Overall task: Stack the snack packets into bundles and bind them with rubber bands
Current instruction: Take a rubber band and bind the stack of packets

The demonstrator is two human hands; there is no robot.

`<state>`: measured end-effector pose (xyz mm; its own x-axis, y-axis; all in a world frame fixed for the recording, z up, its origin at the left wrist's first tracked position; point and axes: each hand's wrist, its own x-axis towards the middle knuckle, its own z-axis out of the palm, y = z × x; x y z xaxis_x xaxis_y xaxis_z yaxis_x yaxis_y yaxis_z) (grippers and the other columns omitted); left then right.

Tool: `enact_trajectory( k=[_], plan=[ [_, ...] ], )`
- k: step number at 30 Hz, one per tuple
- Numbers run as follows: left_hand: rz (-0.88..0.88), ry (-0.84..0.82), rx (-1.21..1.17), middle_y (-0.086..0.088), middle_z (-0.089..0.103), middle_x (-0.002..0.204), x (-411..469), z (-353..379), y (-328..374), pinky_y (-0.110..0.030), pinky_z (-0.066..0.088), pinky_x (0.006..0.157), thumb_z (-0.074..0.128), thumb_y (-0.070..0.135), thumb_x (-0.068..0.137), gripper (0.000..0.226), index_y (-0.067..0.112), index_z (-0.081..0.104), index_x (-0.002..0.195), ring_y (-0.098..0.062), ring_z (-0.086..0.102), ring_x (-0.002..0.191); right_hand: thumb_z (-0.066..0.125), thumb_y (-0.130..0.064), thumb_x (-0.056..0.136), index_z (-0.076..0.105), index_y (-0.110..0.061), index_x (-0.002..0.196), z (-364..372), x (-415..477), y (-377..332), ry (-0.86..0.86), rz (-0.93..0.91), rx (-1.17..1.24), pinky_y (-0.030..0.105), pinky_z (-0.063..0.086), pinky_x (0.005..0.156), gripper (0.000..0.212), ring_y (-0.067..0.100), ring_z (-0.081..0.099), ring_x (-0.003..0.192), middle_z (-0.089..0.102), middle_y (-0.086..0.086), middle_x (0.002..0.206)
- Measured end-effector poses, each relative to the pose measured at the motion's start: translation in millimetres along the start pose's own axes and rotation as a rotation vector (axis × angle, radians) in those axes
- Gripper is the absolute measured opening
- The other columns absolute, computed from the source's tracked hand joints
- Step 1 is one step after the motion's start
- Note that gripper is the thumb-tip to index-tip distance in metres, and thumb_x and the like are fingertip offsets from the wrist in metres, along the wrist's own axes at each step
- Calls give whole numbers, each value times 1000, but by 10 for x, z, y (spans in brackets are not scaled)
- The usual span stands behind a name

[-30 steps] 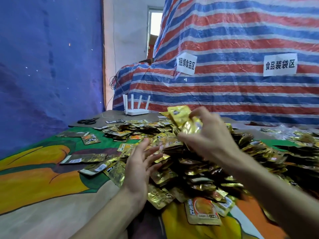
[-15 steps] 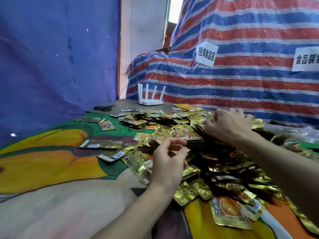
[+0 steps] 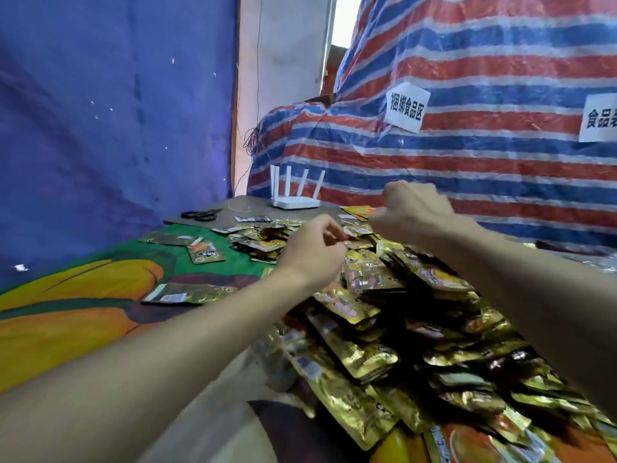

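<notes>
A big heap of gold foil snack packets (image 3: 394, 335) covers the right half of the table. My left hand (image 3: 314, 252) hovers over the heap's far left part. Its thumb and fingers pinch a small reddish-brown thing (image 3: 339, 240), too blurred to name. My right hand (image 3: 414, 212) is raised above the far side of the heap, a little to the right of the left hand. I see its back, with the fingers curled under. Whether it holds anything is hidden.
Loose packets (image 3: 205, 252) lie on the green and orange table cover (image 3: 83, 315) to the left. Black scissors (image 3: 200, 214) and a white router (image 3: 295, 202) sit at the table's far end. A striped tarp (image 3: 467, 155) rises behind, and a blue sheet (image 3: 100, 128) hangs at left.
My right hand has lifted off the far packets and curled into a fist shape. My left hand has risen from the heap's near edge and moved farther in, towards the right hand.
</notes>
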<state>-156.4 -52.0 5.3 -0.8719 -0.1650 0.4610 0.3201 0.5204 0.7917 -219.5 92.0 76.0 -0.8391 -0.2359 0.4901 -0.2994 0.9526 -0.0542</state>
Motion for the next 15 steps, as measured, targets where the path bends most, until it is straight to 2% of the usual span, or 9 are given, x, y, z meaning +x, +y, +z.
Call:
enact_trajectory(
  k=[2, 4, 7, 10, 13, 15],
  plan=[
    [-95, -45, 213, -2, 65, 103, 254, 34, -181, -37, 54, 83, 60, 15, 93, 10, 18, 62, 103, -22, 62, 94, 56, -22, 79, 43, -16, 70, 114, 194, -21, -125, 4, 37, 31, 35, 58, 18, 29, 50, 79, 54, 9, 79],
    [-199, -103, 332, -4, 65, 109, 441, 111, -356, -43, 55, 90, 59, 19, 94, 14, 17, 60, 108, -25, 62, 99, 56, -18, 81, 42, -15, 71, 265, 384, -21, -236, 17, 37, 28, 37, 55, 17, 26, 53, 72, 53, 6, 77],
    [-267, -169, 483, -7, 63, 118, 644, 264, -563, -43, 52, 96, 59, 26, 96, 22, 16, 59, 115, -28, 61, 108, 55, -13, 85, 42, -15, 69, 527, 628, 1, -368, -2, -39, 30, 45, 64, 21, 23, 54, 71, 51, 4, 75],
    [-319, -221, 555, -12, 62, 126, 804, 392, -712, -40, 49, 99, 58, 31, 97, 32, 10, 58, 121, -31, 58, 115, 57, -18, 86, 43, -17, 72, 726, 813, 40, -480, -10, -157, 34, 46, 71, 20, 22, 53, 71, 49, 1, 75],
    [-328, -276, 598, -14, 60, 123, 945, 453, -779, -36, 49, 86, 60, 32, 93, 30, 10, 54, 113, -31, 59, 109, 59, -25, 88, 51, -17, 93, 809, 930, 71, -521, -24, -242, 35, 46, 74, 12, 26, 56, 90, 59, 4, 105],
    [-338, -312, 602, -13, 60, 121, 1037, 476, -800, -34, 48, 80, 65, 35, 91, 30, 13, 50, 105, -30, 57, 103, 56, -24, 91, 55, -21, 109, 870, 996, 84, -537, -28, -304, 35, 46, 76, 19, 26, 56, 97, 61, 5, 124]
  ],
)
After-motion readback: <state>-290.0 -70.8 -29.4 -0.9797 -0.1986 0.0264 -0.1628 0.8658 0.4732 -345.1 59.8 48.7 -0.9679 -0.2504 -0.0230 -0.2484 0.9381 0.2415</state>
